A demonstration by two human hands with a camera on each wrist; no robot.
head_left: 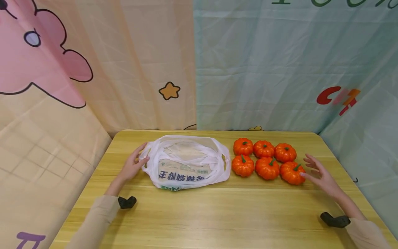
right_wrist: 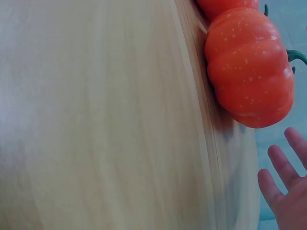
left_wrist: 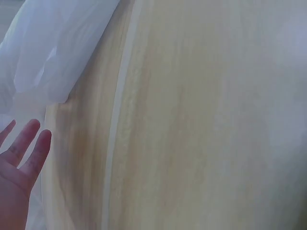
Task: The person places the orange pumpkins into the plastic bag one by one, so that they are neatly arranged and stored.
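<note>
A white plastic bag (head_left: pixel 219 173) lies on its side on the table, its contents a block-like pack (head_left: pixel 178 167) printed with dark characters. My left hand (head_left: pixel 132 166) is at the bag's left handle, fingers spread and relaxed; in the left wrist view the fingers stand just below the pale plastic (left_wrist: pixel 53 72). To the bag's right are small orange pumpkins with green stems in two rows of three. Beside the front-right pumpkin (head_left: pixel 291 174) my right hand (head_left: pixel 320 175) holds nothing, its thumb tip right at the pumpkin's side. That hand's spread fingers (right_wrist: pixel 280 167) also show below a pumpkin (right_wrist: pixel 249 69).
The wooden table (head_left: pixel 199 218) stretches in front of the bag and pumpkins, with rounded far corners. Printed curtains (head_left: pixel 149 52) hang behind it and along both sides. A dark wrist device (head_left: pixel 126 202) sits on each forearm.
</note>
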